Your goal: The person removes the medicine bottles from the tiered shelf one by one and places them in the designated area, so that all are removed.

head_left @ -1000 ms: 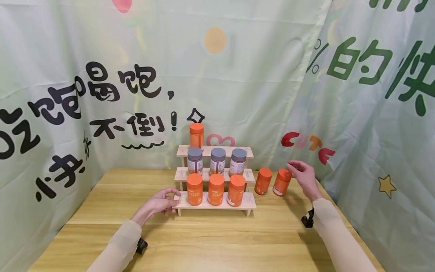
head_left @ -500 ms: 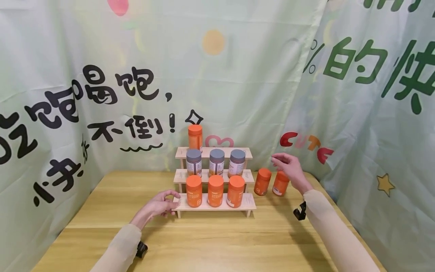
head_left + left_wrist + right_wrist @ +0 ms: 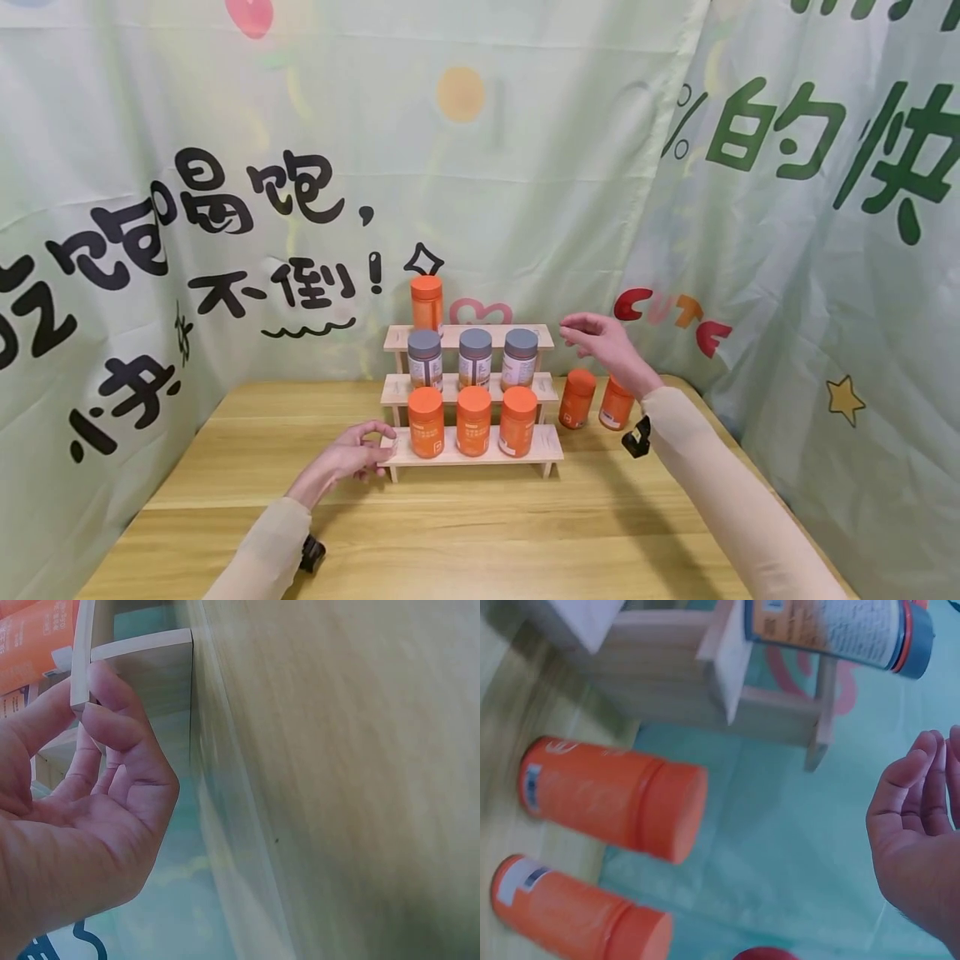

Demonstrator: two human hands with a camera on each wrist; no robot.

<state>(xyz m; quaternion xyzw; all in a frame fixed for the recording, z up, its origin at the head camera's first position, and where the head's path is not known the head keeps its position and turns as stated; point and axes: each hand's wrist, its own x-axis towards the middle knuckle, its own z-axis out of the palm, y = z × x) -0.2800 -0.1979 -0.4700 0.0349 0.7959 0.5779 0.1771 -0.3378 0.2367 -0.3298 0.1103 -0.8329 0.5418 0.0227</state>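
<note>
A three-step wooden display rack [image 3: 549,447] stands on the table. My left hand [image 3: 348,457] pinches the left end of its lowest board; the left wrist view has thumb and fingers on both faces of the board end [image 3: 84,667]. My right hand [image 3: 611,350] hovers by the right end of the top step, fingers bent and holding nothing. Orange jars, such as this orange jar [image 3: 473,425], stand on the lowest step. Grey-lidded jars, among them a grey-lidded jar [image 3: 475,362], occupy the middle step. One orange jar [image 3: 427,307] sits at the top left.
Right of the rack, two orange-lidded jars stand upright on the table: a nearer jar [image 3: 577,400] and a farther jar [image 3: 616,406], partly behind my right wrist. A printed curtain [image 3: 525,208] hangs close behind the wooden table [image 3: 450,533] and along its sides.
My right hand has moved left and up, from beside the rightmost orange jar to near the top step. My left hand keeps its place on the rack. The head view has shifted slightly.
</note>
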